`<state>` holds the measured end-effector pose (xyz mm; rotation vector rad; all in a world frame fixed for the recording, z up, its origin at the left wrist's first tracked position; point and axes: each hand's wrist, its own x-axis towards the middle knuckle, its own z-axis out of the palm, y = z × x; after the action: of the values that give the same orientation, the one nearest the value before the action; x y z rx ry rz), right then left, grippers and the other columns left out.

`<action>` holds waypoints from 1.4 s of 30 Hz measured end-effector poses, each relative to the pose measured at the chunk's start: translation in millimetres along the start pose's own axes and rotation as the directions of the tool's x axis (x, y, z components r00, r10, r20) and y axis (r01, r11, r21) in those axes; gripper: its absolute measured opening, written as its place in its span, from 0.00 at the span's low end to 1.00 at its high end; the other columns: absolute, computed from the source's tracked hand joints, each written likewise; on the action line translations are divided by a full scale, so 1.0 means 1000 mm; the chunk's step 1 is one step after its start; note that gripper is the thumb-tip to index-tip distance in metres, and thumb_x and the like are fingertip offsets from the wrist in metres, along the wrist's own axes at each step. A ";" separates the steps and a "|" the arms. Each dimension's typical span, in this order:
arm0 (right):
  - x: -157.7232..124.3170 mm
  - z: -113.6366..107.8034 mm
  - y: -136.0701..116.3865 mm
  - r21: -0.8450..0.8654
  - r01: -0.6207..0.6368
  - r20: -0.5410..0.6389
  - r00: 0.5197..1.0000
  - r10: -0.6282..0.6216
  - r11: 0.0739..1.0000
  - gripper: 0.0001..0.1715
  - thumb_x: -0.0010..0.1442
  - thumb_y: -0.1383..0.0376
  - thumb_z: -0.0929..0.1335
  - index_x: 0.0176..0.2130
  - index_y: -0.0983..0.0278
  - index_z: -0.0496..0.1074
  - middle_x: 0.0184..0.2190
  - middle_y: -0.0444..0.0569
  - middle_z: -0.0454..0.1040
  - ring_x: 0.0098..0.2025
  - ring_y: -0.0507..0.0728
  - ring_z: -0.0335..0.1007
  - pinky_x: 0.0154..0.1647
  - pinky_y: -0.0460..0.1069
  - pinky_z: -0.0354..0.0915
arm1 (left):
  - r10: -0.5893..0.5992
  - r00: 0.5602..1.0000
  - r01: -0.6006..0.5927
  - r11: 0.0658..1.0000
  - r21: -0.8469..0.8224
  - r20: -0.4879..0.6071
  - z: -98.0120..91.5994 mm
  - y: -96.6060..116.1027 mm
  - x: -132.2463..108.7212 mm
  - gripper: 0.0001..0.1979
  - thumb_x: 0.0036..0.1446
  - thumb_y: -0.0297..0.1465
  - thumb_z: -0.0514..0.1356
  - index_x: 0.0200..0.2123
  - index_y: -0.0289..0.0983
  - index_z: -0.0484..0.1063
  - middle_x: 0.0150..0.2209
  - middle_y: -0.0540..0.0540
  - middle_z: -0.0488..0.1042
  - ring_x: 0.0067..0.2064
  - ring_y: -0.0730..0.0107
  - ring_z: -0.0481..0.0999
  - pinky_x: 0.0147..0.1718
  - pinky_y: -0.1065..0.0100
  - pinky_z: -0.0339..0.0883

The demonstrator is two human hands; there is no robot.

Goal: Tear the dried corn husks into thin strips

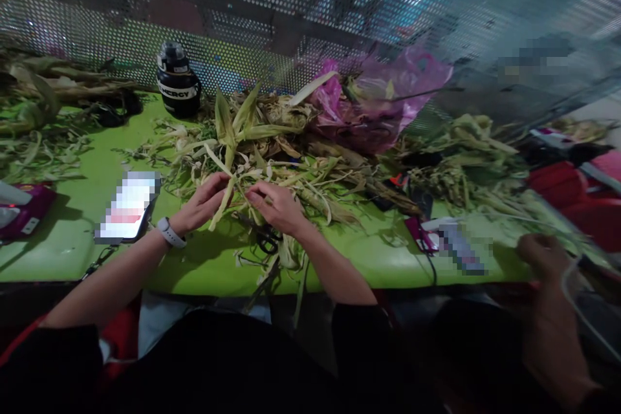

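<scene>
My left hand pinches a pale green corn husk strip over the green table. My right hand pinches dry husk strips right beside it, fingers closed. Both hands work at the near edge of a big pile of corn husks. A white watch sits on my left wrist. Black scissors lie under my right wrist, partly hidden by husks.
A phone lies left of my hands. A black jar stands at the back by the perforated screen. A pink plastic bag holds more husks. Another person's hand is at the right, near a second phone.
</scene>
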<state>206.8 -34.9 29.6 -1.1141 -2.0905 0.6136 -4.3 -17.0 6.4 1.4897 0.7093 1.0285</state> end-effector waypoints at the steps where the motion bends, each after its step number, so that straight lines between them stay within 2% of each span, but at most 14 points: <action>1: -0.001 0.001 -0.003 0.041 -0.022 0.072 0.997 0.019 0.999 0.16 0.65 0.55 0.62 0.36 0.63 0.70 0.31 0.48 0.74 0.33 0.54 0.68 0.37 0.48 0.61 | 0.006 1.000 -0.005 1.000 0.014 -0.014 0.000 -0.002 0.000 0.15 0.55 0.40 0.63 0.41 0.37 0.71 0.31 0.48 0.70 0.32 0.72 0.69 0.33 0.72 0.65; 4: -0.001 0.005 -0.006 0.094 -0.050 0.122 0.992 0.038 0.994 0.15 0.65 0.56 0.62 0.36 0.64 0.69 0.30 0.46 0.74 0.32 0.53 0.69 0.37 0.47 0.61 | 0.027 0.999 -0.024 0.995 0.097 -0.027 0.001 -0.004 0.002 0.13 0.50 0.37 0.66 0.38 0.35 0.75 0.31 0.47 0.72 0.34 0.70 0.70 0.35 0.70 0.67; 7: -0.001 0.008 -0.004 0.040 -0.011 0.150 0.989 0.005 0.999 0.13 0.65 0.58 0.61 0.35 0.63 0.68 0.30 0.47 0.73 0.32 0.53 0.67 0.36 0.48 0.60 | 0.043 0.999 -0.041 0.987 0.153 -0.014 0.000 -0.004 0.003 0.11 0.50 0.36 0.67 0.35 0.35 0.77 0.31 0.46 0.75 0.35 0.67 0.73 0.38 0.69 0.68; 12: 0.000 0.006 0.000 -0.040 0.070 0.191 0.980 -0.061 0.997 0.11 0.66 0.61 0.60 0.36 0.63 0.67 0.31 0.48 0.72 0.33 0.54 0.66 0.36 0.48 0.58 | 0.030 0.997 -0.024 0.996 0.084 -0.069 -0.001 -0.010 0.000 0.11 0.51 0.37 0.66 0.35 0.36 0.79 0.34 0.44 0.79 0.36 0.67 0.76 0.38 0.68 0.70; 15: 0.001 0.003 0.002 -0.037 0.089 0.216 0.973 -0.079 0.995 0.10 0.66 0.62 0.61 0.36 0.63 0.67 0.31 0.48 0.72 0.33 0.54 0.66 0.36 0.48 0.58 | 0.012 0.997 -0.008 0.999 0.048 -0.075 0.000 -0.011 -0.002 0.12 0.51 0.37 0.66 0.36 0.35 0.79 0.34 0.44 0.79 0.34 0.69 0.76 0.37 0.70 0.70; 18: 0.003 0.000 0.006 -0.043 0.108 0.239 0.966 -0.095 0.993 0.09 0.65 0.63 0.61 0.36 0.64 0.68 0.31 0.48 0.73 0.33 0.54 0.66 0.36 0.47 0.59 | -0.032 0.997 0.033 0.999 0.021 -0.076 0.003 -0.008 -0.004 0.14 0.50 0.38 0.67 0.35 0.34 0.78 0.30 0.45 0.78 0.32 0.70 0.75 0.34 0.71 0.69; 22: 0.004 0.001 0.011 -0.071 0.139 0.229 0.966 -0.119 0.988 0.09 0.66 0.64 0.61 0.36 0.65 0.68 0.31 0.49 0.73 0.33 0.53 0.66 0.36 0.47 0.59 | -0.041 0.997 0.040 0.999 -0.016 -0.068 0.005 -0.008 -0.004 0.13 0.51 0.37 0.67 0.35 0.34 0.77 0.25 0.49 0.74 0.24 0.78 0.69 0.25 0.74 0.64; 24: 0.005 0.002 0.014 -0.115 0.143 0.212 0.970 -0.117 0.983 0.10 0.66 0.63 0.62 0.35 0.65 0.69 0.31 0.49 0.73 0.33 0.53 0.66 0.35 0.47 0.59 | -0.051 0.998 0.049 0.997 -0.061 -0.032 0.002 -0.010 -0.001 0.13 0.51 0.37 0.67 0.36 0.34 0.76 0.26 0.49 0.74 0.23 0.78 0.68 0.24 0.75 0.64; 26: 0.005 0.002 0.018 -0.161 0.159 0.193 0.973 -0.127 0.974 0.10 0.66 0.63 0.62 0.36 0.65 0.70 0.32 0.49 0.74 0.34 0.54 0.67 0.36 0.48 0.60 | -0.082 0.995 0.088 0.988 -0.126 0.049 -0.003 -0.011 0.001 0.14 0.49 0.36 0.68 0.38 0.34 0.77 0.31 0.46 0.76 0.28 0.74 0.72 0.28 0.72 0.67; 28: 0.005 0.002 0.022 -0.192 0.203 0.166 0.971 -0.172 0.960 0.10 0.66 0.64 0.61 0.38 0.65 0.71 0.34 0.51 0.75 0.36 0.55 0.68 0.38 0.49 0.62 | -0.114 0.981 0.144 0.969 -0.201 0.154 -0.010 -0.011 0.004 0.17 0.47 0.36 0.68 0.40 0.34 0.77 0.35 0.43 0.77 0.32 0.70 0.75 0.30 0.70 0.69; 30: 0.005 0.002 0.024 -0.204 0.259 0.131 0.963 -0.236 0.944 0.11 0.66 0.65 0.61 0.41 0.64 0.72 0.36 0.52 0.76 0.38 0.56 0.69 0.40 0.50 0.63 | -0.135 0.966 0.191 0.947 -0.259 0.220 -0.015 -0.009 0.004 0.20 0.46 0.38 0.68 0.42 0.34 0.78 0.36 0.42 0.78 0.32 0.68 0.75 0.28 0.70 0.68; 33: 0.004 0.001 0.025 -0.212 0.330 0.097 0.944 -0.316 0.920 0.12 0.65 0.64 0.62 0.44 0.63 0.73 0.35 0.51 0.77 0.37 0.56 0.69 0.39 0.51 0.63 | -0.134 0.976 0.167 0.967 -0.194 0.171 -0.015 -0.008 0.003 0.18 0.47 0.37 0.68 0.42 0.35 0.78 0.36 0.43 0.78 0.34 0.67 0.76 0.33 0.69 0.68; 36: 0.005 0.003 0.025 -0.223 0.346 0.058 0.938 -0.342 0.911 0.12 0.65 0.62 0.63 0.43 0.63 0.74 0.32 0.51 0.76 0.35 0.56 0.69 0.37 0.51 0.63 | -0.096 0.993 0.103 0.988 -0.118 0.067 -0.009 -0.009 0.002 0.14 0.53 0.38 0.65 0.39 0.35 0.78 0.30 0.46 0.77 0.31 0.70 0.75 0.34 0.69 0.67; 42: 0.006 0.004 0.023 -0.202 0.332 0.018 0.942 -0.336 0.921 0.12 0.65 0.61 0.63 0.39 0.63 0.74 0.31 0.51 0.75 0.34 0.55 0.68 0.37 0.51 0.64 | -0.175 0.985 0.174 0.964 -0.200 0.015 -0.003 -0.008 0.005 0.15 0.50 0.39 0.68 0.37 0.34 0.78 0.27 0.48 0.75 0.27 0.74 0.71 0.29 0.71 0.64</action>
<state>214.0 -18.4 13.8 -0.8323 -2.2977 0.2288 -4.1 -10.1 0.0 1.2297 0.7040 0.9381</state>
